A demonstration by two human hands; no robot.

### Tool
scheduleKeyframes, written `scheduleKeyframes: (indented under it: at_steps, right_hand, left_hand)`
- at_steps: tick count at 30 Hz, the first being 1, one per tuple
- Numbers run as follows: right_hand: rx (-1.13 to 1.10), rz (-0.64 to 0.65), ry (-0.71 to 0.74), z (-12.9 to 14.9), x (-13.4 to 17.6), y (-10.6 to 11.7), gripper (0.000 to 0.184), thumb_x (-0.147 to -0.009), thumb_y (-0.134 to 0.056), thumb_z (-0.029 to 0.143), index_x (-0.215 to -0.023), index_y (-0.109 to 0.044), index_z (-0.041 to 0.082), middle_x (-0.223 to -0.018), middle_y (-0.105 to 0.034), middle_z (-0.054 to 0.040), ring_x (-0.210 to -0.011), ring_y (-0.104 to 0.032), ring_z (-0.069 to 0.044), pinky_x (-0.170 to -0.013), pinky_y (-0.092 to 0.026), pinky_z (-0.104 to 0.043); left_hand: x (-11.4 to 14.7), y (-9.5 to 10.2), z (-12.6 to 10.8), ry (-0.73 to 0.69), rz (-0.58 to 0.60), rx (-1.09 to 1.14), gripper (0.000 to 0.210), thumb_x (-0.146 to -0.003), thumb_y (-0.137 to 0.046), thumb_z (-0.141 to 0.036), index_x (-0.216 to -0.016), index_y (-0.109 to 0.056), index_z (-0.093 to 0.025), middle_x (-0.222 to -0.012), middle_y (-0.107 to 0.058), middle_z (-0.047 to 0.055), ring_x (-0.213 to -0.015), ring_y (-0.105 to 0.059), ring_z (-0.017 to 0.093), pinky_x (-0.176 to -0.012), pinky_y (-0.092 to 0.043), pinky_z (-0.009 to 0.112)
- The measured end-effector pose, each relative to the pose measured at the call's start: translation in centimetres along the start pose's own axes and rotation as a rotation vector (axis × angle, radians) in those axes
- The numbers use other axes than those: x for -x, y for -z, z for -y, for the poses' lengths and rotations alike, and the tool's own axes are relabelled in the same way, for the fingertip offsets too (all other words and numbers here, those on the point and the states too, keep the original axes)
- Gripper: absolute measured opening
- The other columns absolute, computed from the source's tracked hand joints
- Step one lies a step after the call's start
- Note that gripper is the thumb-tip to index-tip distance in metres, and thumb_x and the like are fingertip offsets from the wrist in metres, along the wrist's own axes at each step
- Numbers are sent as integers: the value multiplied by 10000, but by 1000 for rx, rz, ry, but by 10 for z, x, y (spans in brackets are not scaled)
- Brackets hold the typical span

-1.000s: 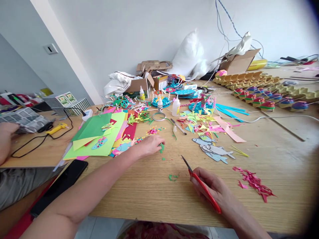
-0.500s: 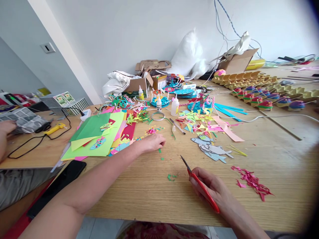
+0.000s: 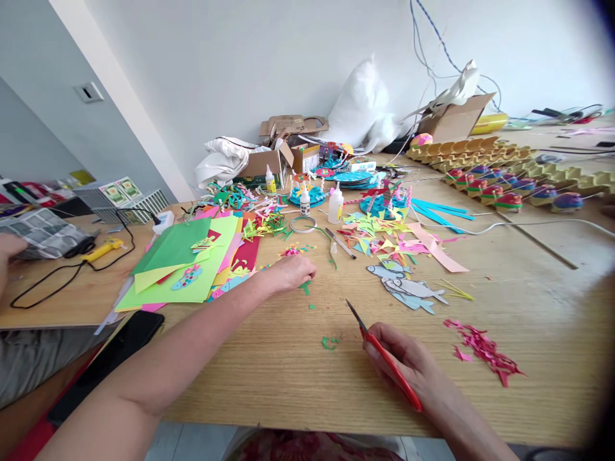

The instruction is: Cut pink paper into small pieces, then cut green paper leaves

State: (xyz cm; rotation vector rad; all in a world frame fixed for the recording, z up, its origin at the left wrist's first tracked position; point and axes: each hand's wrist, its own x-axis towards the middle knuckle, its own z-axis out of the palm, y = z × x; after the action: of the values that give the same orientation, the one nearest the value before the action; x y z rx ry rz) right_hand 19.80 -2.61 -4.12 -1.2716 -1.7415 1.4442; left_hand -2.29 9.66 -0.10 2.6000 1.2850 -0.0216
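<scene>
My right hand (image 3: 403,358) holds red-handled scissors (image 3: 391,365) above the wooden table, their dark blades together and aimed away from me to the left. My left hand (image 3: 291,273) is stretched forward over the table, its fingers pinched around a green paper scrap (image 3: 305,288); the fingertips are partly hidden. Just beyond it lies a small heap of pink and coloured paper bits (image 3: 291,251). Small green clippings (image 3: 329,342) lie between me and the scissors' tip. Grey-blue paper fish cutouts (image 3: 408,288) are to the right, farther off than the scissors.
Coloured paper sheets (image 3: 168,256) and a black phone (image 3: 108,365) are on the left. Glue bottles (image 3: 336,205), yellow and pink scraps (image 3: 379,234) and blue crafts stand farther back. Red shreds (image 3: 485,349) lie at right. Another person's hand (image 3: 9,250) shows at far left.
My left fingers have shifted slightly, and more of the green scrap shows at their tips. My right hand keeps the scissors in nearly the same place.
</scene>
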Motion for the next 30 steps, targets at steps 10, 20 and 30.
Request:
scheduleKeyframes:
  at_steps: [10,20,30]
  right_hand:
    - [-39,-21,13,2,1,-2,283,-775,-496,440,-655,-445,189,-529,-360,62,-476,-322,-76,-420,-260,-191]
    - [-258,-353,180,44,-25,-16,322,-654,-637,414,-819,-465,197,-804,-569,-26,-615,-507,-122,-532,-411,-236]
    - [-344,-363,216,53,-35,-22,305,-624,-653,317,-780,-415,206,-665,-529,34,-547,-490,-103,-454,-366,-208]
  left_hand:
    - [17,2,-5,156,-170,390,163,-776,-415,-167,-806,-572,-135,-728,-639,37,-660,-584,123,-615,-437,226]
    - [54,-5,-68,277,-275,1598,191,-673,-628,-282,-750,-528,-138,-633,-613,9,-538,-539,75,-526,-400,188]
    - [67,-12,-75,246,-291,1598,209,-717,-578,-332,-777,-529,-137,-683,-605,28,-584,-541,96,-543,-393,208]
